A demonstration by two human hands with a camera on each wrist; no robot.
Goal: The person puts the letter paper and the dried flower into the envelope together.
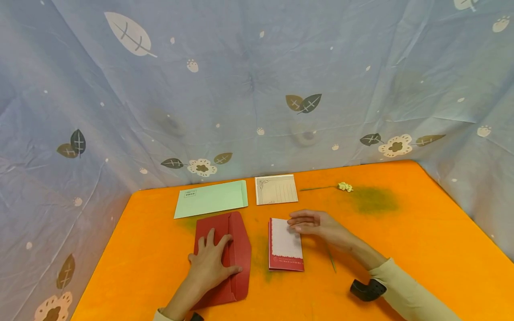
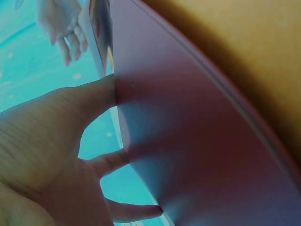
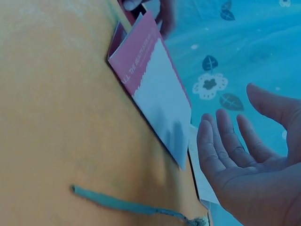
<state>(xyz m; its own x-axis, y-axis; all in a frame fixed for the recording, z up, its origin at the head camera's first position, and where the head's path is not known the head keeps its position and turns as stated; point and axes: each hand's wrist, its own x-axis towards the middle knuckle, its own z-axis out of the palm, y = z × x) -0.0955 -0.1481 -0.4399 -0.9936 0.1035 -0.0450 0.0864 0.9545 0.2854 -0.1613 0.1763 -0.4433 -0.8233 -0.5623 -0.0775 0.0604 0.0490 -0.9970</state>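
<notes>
My left hand (image 1: 207, 264) lies with fingers spread across a dark red envelope (image 1: 242, 263), its flap toward the right. In the left wrist view the fingertips press against the envelope's face. To the right stands a folded red-and-white card (image 1: 286, 240), slightly ajar, as its open fold shows in the right wrist view. My right hand (image 1: 324, 228) hovers at the card's upper right edge, fingers loosely bent and holding nothing. Below that hand a green stem (image 1: 332, 261) lies on the table, its upper end hidden by the hand and forearm in the head view.
Behind the red envelope lies a pale green envelope (image 1: 213, 199). A cream postcard (image 1: 277, 190) is beside it, then a stem with small pale yellow flowers (image 1: 345, 187). The orange table (image 1: 425, 236) meets a blue patterned curtain (image 1: 249, 89) at the back and sides.
</notes>
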